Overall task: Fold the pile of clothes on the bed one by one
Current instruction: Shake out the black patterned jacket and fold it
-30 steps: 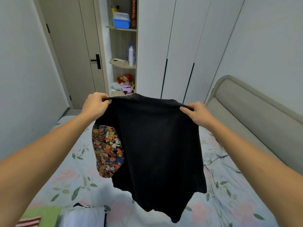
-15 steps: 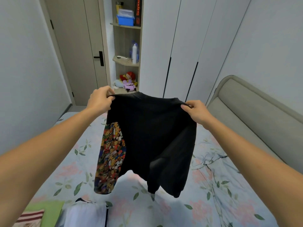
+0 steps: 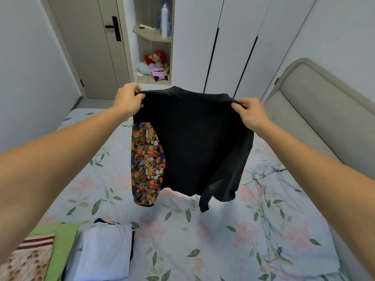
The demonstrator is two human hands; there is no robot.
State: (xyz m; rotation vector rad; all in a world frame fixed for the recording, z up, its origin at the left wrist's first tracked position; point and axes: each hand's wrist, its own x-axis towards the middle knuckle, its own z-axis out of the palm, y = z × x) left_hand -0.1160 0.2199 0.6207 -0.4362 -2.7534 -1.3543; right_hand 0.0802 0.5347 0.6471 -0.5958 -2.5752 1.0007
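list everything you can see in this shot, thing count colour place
black shirt: 1, black with one multicoloured bear-print sleeve, held up in the air over the bed
bed: 1, pale floral sheet, fills the lower frame
folded white garment: 1, white with dark trim, on the bed, bottom left
green garment: 1, light green, left of the white one
patterned cloth: 1, pink with red stripes, bottom left corner
headboard: 1, beige, right
door: 1, beige with black handle, rear left
wardrobe: 1, white, rear centre
spray bottle: 1, white, on the shelf
plush toys: several, red, purple, pale blue, lower shelf
left hand: grips one shoulder
right hand: grips the other
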